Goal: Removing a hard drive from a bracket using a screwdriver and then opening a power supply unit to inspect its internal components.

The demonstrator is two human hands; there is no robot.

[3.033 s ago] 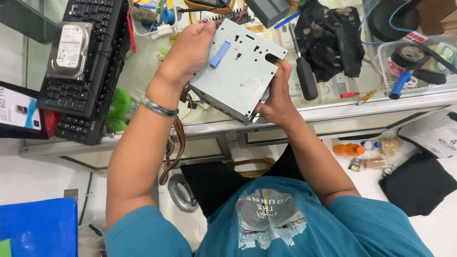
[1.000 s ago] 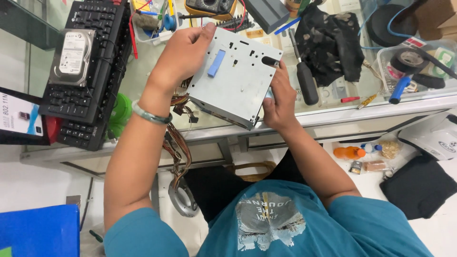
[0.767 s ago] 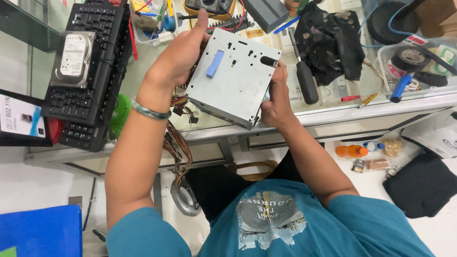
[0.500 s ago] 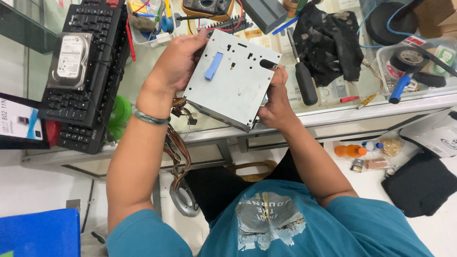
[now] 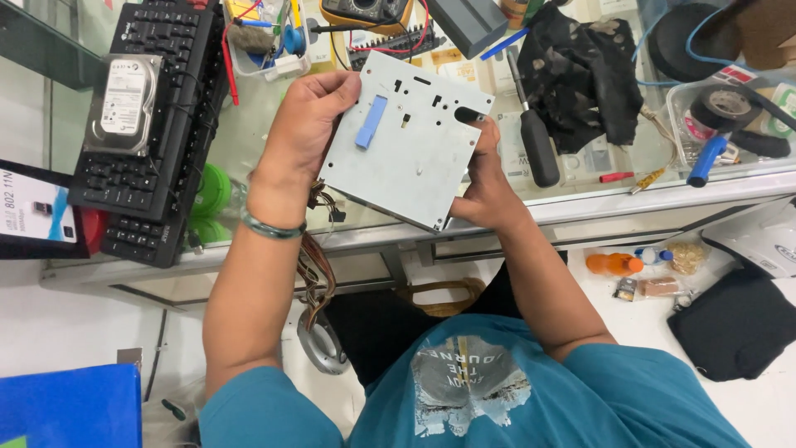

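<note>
Head view — left hand (image 5: 303, 124) and right hand (image 5: 487, 184) still clamped on grey metal drive (image 5: 406, 141) — drive barely shifted, tilted slightly.

1. The metal drive case (image 5: 406, 141) sits between the left hand (image 5: 303, 133) and the right hand (image 5: 485, 187), held above the glass desk (image 5: 580, 195).
2. Left of the left hand, a keyboard (image 5: 157, 133) lies on the desk, with a hard drive (image 5: 124, 104) resting on it.
3. Behind the case lies a multimeter (image 5: 365, 10).
4. Right of the case, a screwdriver (image 5: 535, 137) lies on the desk, with a cloth (image 5: 584, 70) just beyond it.
5. Further right stands a tray (image 5: 688, 124) with a tape roll (image 5: 724, 104) in it.
6. Below the desk edge, on the floor to the right, lies a bottle (image 5: 613, 264).
</note>
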